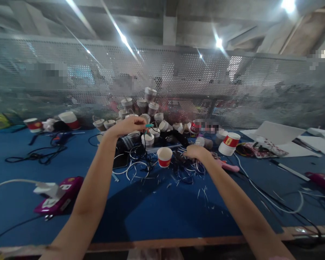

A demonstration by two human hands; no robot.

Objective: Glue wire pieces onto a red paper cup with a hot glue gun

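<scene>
Left hand [130, 124] pinching a small teal object [149, 125]

The object, too small to identify, shows in front of piled paper cups [147, 140]. The right hand [195, 152] is at tangled cords [185, 176]; its fingertips are hard to make out, so I cannot tell whether it grips anything. A red-and-white paper cup [164, 157] stands upright between the hands. Behind the perforated screen [176, 74], shapes are blurred.

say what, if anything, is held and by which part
The left hand pinches a small green piece by one end; for the right hand, I can't tell.
</scene>
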